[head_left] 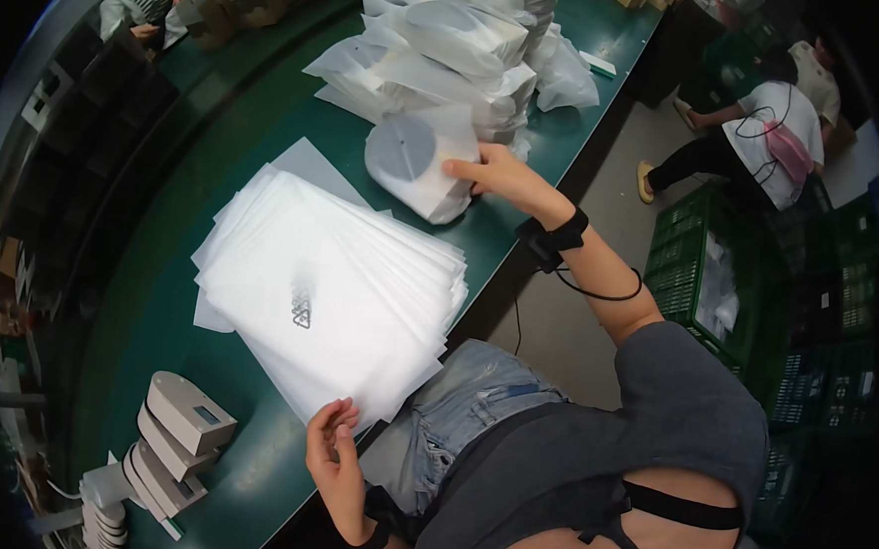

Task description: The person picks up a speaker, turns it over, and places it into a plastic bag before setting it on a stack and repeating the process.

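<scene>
Fingers (461,169) of the outstretched right hand (505,176) clamp a frosted-bagged package (403,180) by the green table's (264,444) near edge; the left hand (337,465), fingers loosely curled, is beside stacked bags (350,270) there. Green crates (682,231) stand on grey floor (610,206).

This looks like a packing workshop: a long green table (261,454) carries a sheaf of translucent bags (361,260) and piled bagged goods (461,52). Beside it, a green plastic crate (676,242) stands on the grey floor (613,189) near other people (778,108).
</scene>
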### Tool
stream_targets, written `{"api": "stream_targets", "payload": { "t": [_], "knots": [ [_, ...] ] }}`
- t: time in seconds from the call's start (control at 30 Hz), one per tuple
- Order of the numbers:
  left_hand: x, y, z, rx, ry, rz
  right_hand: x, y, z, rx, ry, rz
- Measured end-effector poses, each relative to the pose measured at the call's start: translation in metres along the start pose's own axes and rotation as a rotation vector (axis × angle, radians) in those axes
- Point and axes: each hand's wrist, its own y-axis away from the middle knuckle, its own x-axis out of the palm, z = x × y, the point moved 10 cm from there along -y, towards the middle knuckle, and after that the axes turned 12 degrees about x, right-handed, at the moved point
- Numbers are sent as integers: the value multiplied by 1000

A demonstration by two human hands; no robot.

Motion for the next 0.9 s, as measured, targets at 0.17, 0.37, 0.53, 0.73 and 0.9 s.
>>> {"api": "stream_targets", "payload": {
  "t": [0.17,0.37,0.53,0.73,0.9],
  "knots": [
    [8,-5,1,6,-21,29,-38,29,-5,-337,171,-519],
    [-23,-6,21,-15,277,-105,2,79,-17,-532,150,-572],
    [-43,-10,59,-191,833,-243,53,67,-8,-495,149,-293],
    [-43,-13,61,-183,1629,-417,67,60,12,-649,192,-355],
    [-47,-12,61,-119,1504,-345,56,39,-2,-482,48,-236]
  ]
}}
